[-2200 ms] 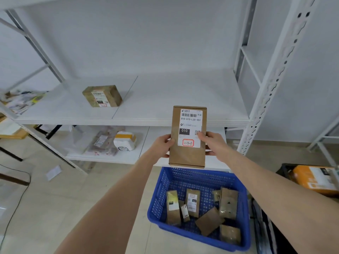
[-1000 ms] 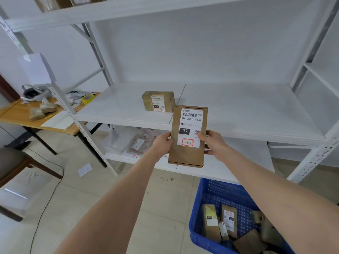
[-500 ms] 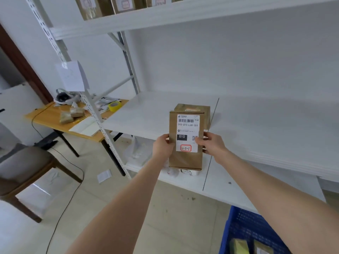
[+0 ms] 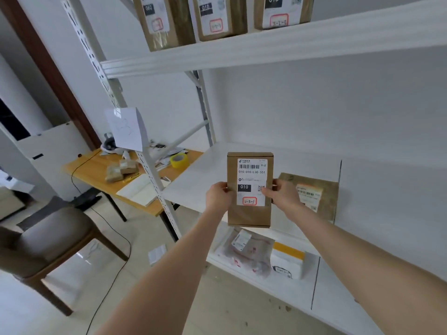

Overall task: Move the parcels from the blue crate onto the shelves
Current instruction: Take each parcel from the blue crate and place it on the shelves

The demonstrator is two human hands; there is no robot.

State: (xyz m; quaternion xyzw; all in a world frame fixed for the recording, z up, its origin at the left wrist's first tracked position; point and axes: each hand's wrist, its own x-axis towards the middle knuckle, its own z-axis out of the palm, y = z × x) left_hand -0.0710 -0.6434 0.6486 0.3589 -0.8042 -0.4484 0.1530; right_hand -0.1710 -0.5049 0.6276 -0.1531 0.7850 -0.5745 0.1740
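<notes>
A flat brown parcel [image 4: 249, 213] with a white shipping label stands upright in the air before the middle shelf [image 4: 193, 182]. My left hand [image 4: 218, 195] grips its left edge and my right hand [image 4: 281, 193] grips its right edge. Behind it to the right, another brown parcel [image 4: 316, 189] lies flat on the same shelf. Three labelled brown parcels [image 4: 164, 20] stand on the top shelf [image 4: 266, 49]. The blue crate is out of view.
A clear bagged packet [image 4: 246, 252] and a white-and-yellow parcel [image 4: 287, 262] lie on the lower shelf. Left of the shelf upright [image 4: 150, 170] stands a wooden table [image 4: 96, 170] with small parcels and yellow tape [image 4: 179, 160]. A brown chair [image 4: 46, 240] and a floor cable sit at left.
The view has swung left and upward, so the blue crate has left the frame and the top shelf's parcels have appeared. Both hands keep the same hold on the parcel.
</notes>
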